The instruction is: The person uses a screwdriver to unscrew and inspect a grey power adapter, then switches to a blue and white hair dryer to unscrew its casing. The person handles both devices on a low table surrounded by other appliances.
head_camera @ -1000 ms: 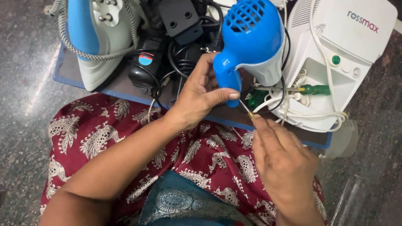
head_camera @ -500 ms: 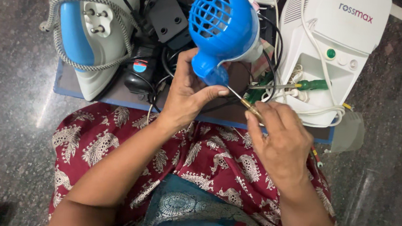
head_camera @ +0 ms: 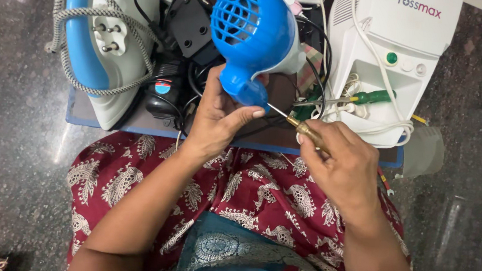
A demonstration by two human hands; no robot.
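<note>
Left to right: our left hand (head_camera: 217,113) has its fingers closed around the handle of the blue plastic hair dryer (head_camera: 254,36), held above the blue tray (head_camera: 76,118). The grille faces up toward us; the handle's long axis runs down toward the lap. Our right hand (head_camera: 342,163) grips the amber-handled screwdriver (head_camera: 296,124), tip at the handle. The casing remains closed; we judge disassembly barely started.

We are seeing a bright blue hair dryer (head_camera: 255,33) with a white body part. At far left, an iron (head_camera: 96,44) is showing a blue handle, pale white body and black-and-white braided cord. Far right, a white machine (head_camera: 396,56) is carrying a green button. The screwdriver (head_camera: 304,129) is showing an amber handle. Near us, red cloth (head_camera: 248,193) is bearing white paisley.
</note>
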